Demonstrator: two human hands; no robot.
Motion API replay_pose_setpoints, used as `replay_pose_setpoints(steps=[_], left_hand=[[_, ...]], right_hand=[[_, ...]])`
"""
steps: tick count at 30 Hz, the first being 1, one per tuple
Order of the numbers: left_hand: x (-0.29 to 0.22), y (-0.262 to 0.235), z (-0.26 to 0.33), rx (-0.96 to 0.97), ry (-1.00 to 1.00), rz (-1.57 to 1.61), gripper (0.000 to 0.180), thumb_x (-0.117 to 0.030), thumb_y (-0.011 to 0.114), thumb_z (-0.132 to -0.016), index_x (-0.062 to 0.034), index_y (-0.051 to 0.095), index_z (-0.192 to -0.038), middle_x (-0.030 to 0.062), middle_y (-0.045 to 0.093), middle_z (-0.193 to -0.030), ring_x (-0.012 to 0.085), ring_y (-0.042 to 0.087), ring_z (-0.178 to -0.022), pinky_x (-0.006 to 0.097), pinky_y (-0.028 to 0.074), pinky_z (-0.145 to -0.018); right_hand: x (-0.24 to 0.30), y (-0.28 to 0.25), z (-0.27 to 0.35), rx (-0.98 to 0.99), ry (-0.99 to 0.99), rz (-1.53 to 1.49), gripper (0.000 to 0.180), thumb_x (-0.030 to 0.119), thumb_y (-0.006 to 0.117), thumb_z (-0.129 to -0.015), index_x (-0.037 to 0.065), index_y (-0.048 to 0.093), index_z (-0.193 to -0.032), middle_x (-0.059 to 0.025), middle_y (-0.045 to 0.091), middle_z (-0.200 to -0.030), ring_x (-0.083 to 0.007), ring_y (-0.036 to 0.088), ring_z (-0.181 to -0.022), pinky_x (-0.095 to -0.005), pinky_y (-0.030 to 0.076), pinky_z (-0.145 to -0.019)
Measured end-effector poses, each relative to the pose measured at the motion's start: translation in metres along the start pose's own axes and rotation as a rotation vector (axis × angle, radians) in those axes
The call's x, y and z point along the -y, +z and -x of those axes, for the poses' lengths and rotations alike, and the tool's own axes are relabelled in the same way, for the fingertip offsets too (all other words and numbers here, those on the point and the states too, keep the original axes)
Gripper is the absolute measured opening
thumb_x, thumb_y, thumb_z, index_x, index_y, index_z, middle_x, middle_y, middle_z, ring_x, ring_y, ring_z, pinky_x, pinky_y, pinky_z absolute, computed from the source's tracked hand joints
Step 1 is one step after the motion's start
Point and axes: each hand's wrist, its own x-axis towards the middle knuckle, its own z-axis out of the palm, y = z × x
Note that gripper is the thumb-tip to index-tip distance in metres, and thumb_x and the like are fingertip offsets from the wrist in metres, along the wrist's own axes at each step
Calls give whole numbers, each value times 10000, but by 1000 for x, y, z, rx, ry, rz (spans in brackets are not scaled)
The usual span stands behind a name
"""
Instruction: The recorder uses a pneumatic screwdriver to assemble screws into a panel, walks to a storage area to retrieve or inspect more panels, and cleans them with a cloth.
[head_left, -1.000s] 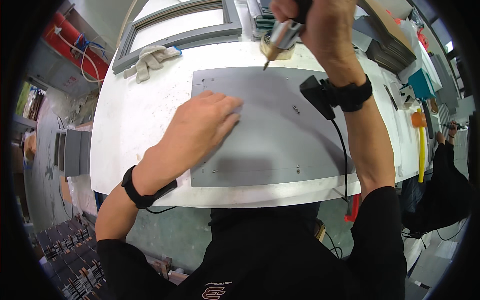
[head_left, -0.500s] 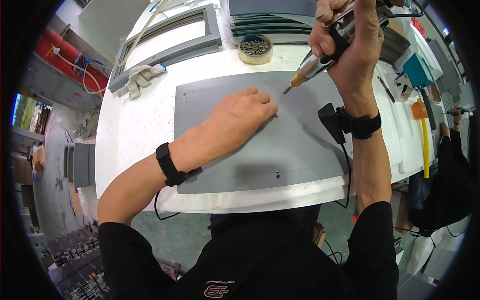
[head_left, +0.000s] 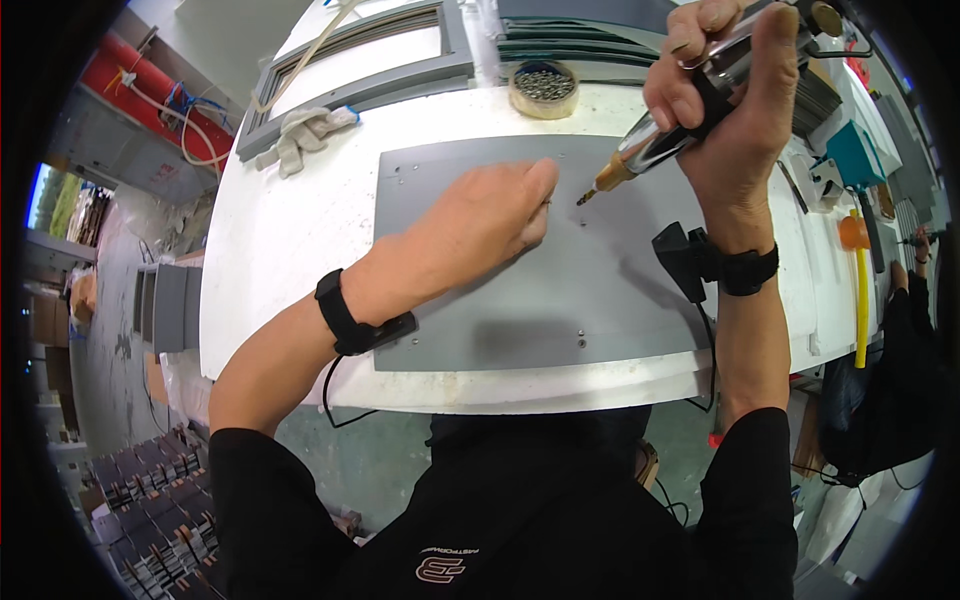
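A flat grey panel (head_left: 500, 310) with small holes and fasteners lies on the white worktop. Above its middle, my left hand (head_left: 505, 205) is closed, thumb and fingers pinched together; a tiny bit shows at the fingertips, too small to name. My right hand (head_left: 735, 130) wraps round a metal power screwdriver (head_left: 655, 145), held tilted with its bit pointing down and left over the panel. The bit's tip hangs near a small screw-like fastener (head_left: 583, 223), seemingly apart from it. Another fastener (head_left: 582, 343) sits near the panel's front edge.
A round tub of small screws (head_left: 545, 88) stands behind the panel. Farther left lie a work glove (head_left: 303, 137) and a grey frame (head_left: 350, 105). At right are a teal-headed tool (head_left: 852, 152) and a yellow handle (head_left: 861, 300). Another person (head_left: 880, 390) is at far right.
My left hand has drawn back leftward from the fastener at mid-panel, its fingers still pinched. The screwdriver's bit has come lower and nearer that fastener. The whole view has shifted slightly.
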Motion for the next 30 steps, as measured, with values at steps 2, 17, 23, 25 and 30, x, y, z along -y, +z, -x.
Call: replay_pose_setpoints(steps=[2, 17, 23, 25, 30], left_hand=[[1, -6, 9, -5, -42, 40, 135, -41, 619, -866, 0, 496, -901, 195, 601, -789, 419, 608, -743, 467, 492, -675], [-14, -54, 127, -166, -607, 629, 70, -27, 663, -931, -22, 594, -940, 25, 672, -861, 89, 614, -780, 259, 515, -734], [-29, -38, 170, -361, -667, 995, 181, -42, 710, -961, -62, 576, -1081, 23, 656, -1003, 57, 633, -893, 218, 512, -784], [-31, -34, 175, -386, -675, 1021, 206, -17, 715, -949, -55, 562, -1080, 35, 647, -1011, 76, 636, -902, 227, 521, -808], [-32, -31, 180, -420, -670, 1061, 252, 17, 730, -927, -46, 549, -1090, 41, 628, -1025, 93, 644, -908, 228, 532, -833]], right_hand=[[-5, 12, 2, -9, 26, -55, 505, 568, 431, -1082, 91, 504, -934, -41, 606, -709, -74, 487, -376, -228, 433, -333], [-1, 110, 28, -64, 52, -139, 541, 564, 364, -1100, 87, 530, -908, -64, 608, -669, -104, 465, -341, -257, 423, -303], [-18, 114, 31, 335, 120, -296, 526, 604, 403, -1071, 95, 536, -1049, -24, 582, -878, -63, 462, -477, -249, 483, -430], [-21, 116, 33, 353, 126, -306, 530, 607, 402, -1070, 95, 540, -1052, -23, 585, -880, -64, 465, -480, -250, 486, -432], [-23, 125, 36, 366, 129, -303, 525, 602, 401, -1073, 99, 549, -1056, -18, 594, -889, -65, 472, -484, -250, 485, -433]])
